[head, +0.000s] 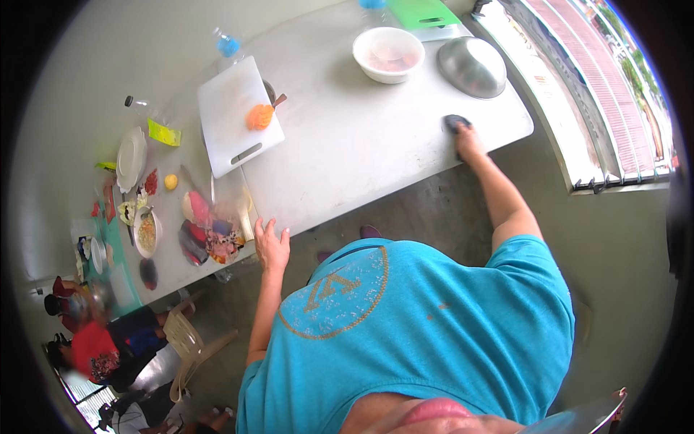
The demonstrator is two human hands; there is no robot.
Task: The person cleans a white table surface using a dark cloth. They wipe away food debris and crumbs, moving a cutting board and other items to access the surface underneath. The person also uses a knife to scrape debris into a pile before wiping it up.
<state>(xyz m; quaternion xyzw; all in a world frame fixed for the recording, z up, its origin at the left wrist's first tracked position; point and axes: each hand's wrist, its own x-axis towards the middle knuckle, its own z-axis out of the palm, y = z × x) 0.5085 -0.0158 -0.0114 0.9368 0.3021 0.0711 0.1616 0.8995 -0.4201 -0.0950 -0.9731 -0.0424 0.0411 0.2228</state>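
Note:
At the right end of the white table [336, 146], my right hand [469, 142] is closed on a dark cloth [457, 123] pressed to the tabletop. Just beyond it a steel bowl [473, 68] lies upside down. My left hand [272, 244] rests at the table's near edge with its fingers apart, holding nothing. Beside it lie a pile of food scraps and peelings [222, 241] and a pale strip [246, 217]. Farther back, a white cutting board [233, 114] carries an orange piece of food or peel [260, 117].
A white bowl with reddish contents [389, 57] and a green cutting board [423, 13] stand at the back. On the left are a bowl of chopped food [146, 233], stacked white plates [132, 158], and a yellow round item [171, 182]. People [97, 350] and a plastic chair [187, 339] are lower left.

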